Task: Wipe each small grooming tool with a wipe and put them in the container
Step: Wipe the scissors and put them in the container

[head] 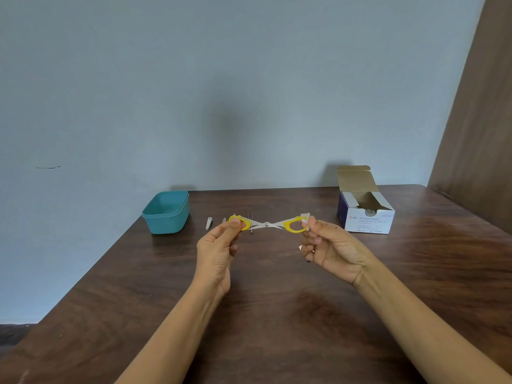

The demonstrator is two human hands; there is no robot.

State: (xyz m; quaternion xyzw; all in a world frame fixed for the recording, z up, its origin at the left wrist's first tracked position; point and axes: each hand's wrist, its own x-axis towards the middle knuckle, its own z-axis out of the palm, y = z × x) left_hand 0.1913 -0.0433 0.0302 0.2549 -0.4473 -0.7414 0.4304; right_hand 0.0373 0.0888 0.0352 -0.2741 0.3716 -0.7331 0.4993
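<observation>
Holding small yellow-handled scissors (267,224) above the worktop (277,300), opened nearly flat, long axis running left to right between the hands. Left hand (219,250) pinches the left handle loop. Right hand (329,248) pinches the right loop through a white wipe (304,217). Teal container (166,224) sits back left, nearer the left hand. Nail clipper (209,223) lies on the worktop just right of it, likely next. Open swab box (368,220) stands back right. Dark wood-grain surface; pale blue wall (221,92) behind.
</observation>
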